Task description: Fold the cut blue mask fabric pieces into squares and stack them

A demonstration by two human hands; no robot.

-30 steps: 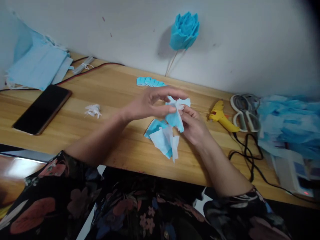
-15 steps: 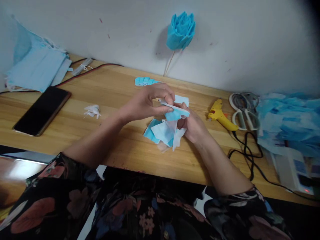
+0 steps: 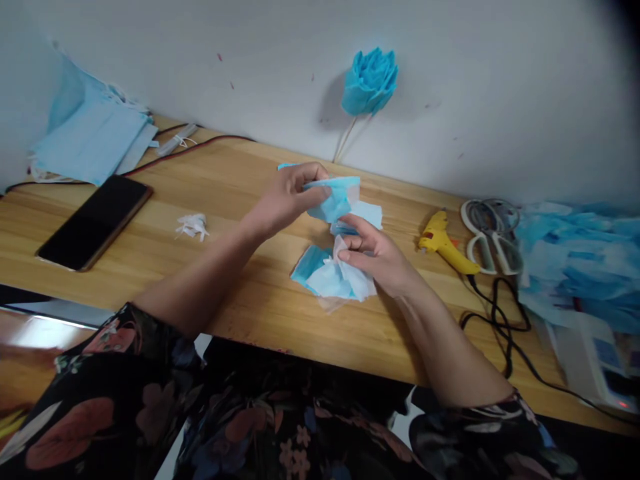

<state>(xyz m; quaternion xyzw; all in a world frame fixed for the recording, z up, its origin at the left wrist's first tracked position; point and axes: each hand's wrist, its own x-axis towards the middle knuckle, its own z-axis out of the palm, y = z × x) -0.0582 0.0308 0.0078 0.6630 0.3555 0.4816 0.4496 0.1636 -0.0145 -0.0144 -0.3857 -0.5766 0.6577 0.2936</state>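
My left hand (image 3: 295,198) pinches a light blue piece of face-mask fabric (image 3: 331,202) by its left end, holding it above the table. Lower and to the right, my right hand (image 3: 373,255) has its forefinger stretched towards that piece. Between its thumb and curled fingers sits a thin white fabric layer (image 3: 339,250). Under it lies a loose heap of blue and white fabric pieces (image 3: 310,265). Another pale blue piece (image 3: 369,215) rests just beyond my right fingers. The left hand mostly covers a blue strip (image 3: 285,166) behind it.
A blue fabric flower (image 3: 370,83) on a thin stick stands against the wall. Right are a yellow glue gun (image 3: 445,243), scissors (image 3: 493,250), a black cord (image 3: 495,320) and a mask-fabric heap (image 3: 575,260). Left are a phone (image 3: 95,223), stacked masks (image 3: 95,140) and white scraps (image 3: 193,226).
My left hand has moved up and left with the blue piece, away from my right hand. My right hand has come down to the heap with a white layer in its fingers.
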